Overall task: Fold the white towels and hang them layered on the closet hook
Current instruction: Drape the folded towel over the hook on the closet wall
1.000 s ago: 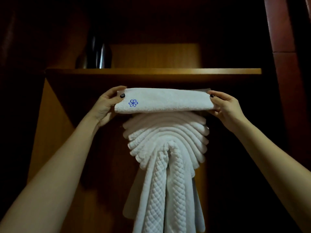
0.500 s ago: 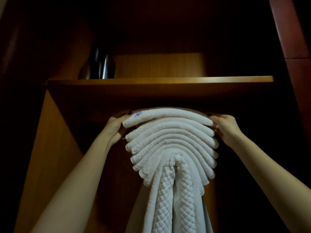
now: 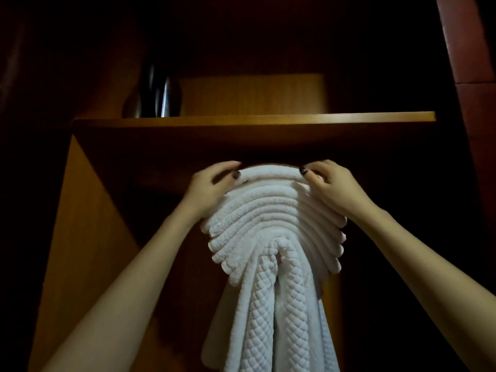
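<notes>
Both arms up and extended, converging just under the shelf [image 3: 252, 120]: left hand [image 3: 209, 186] and right hand [image 3: 335, 186] each grip one end of the top towel [image 3: 268, 171], thumb on its front face, fingers curled over the top. That towel lies arched across the layered towels [image 3: 273, 213], touching them, with a quilted towel [image 3: 257, 318] hanging down from the stack's centre. Hook hidden by cloth; dark shiny vessel [image 3: 158, 98] sits on the shelf, left side.
</notes>
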Demonstrator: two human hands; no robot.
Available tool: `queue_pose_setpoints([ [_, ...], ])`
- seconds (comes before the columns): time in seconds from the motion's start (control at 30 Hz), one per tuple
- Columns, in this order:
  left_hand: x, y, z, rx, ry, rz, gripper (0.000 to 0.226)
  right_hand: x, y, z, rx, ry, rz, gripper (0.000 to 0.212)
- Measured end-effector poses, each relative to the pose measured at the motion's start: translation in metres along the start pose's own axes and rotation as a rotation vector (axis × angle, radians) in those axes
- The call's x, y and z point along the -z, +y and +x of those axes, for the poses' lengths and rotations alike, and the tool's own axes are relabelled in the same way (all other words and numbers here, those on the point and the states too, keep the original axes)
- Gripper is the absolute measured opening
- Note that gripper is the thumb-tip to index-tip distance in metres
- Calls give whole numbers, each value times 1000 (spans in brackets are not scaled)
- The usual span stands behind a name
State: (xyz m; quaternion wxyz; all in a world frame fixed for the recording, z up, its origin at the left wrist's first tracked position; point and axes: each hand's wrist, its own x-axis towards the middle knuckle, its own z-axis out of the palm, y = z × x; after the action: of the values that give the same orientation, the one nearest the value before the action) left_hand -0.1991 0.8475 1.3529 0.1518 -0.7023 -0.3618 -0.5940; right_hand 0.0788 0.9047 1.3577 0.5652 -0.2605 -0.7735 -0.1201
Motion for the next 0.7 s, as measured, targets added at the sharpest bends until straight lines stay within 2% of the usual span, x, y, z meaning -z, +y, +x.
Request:
queue_pose_setpoints([
  [0.07,-10,10,9,-29,-185,177,41,-3,-5,10,52,-185,-20,43],
  [0.13,-17,16,15,-27,-267,295,46,-3,-6,15,77,-261,-44,45],
  [0.33,-30,14,31,21,-180,305,27,-9,-7,21,69,-220,-125,39],
  [0.47,-29,14,47,115,-244,186,18,-11,-11,37,-2,-204,-190,38],
  [0.6,-22,10,26,64,-281,135,36,-10,-5,27,44,-229,-202,42],
  [0.7,-17,11,13,19,-321,175,39,-11,-2,10,52,-198,-152,41],
])
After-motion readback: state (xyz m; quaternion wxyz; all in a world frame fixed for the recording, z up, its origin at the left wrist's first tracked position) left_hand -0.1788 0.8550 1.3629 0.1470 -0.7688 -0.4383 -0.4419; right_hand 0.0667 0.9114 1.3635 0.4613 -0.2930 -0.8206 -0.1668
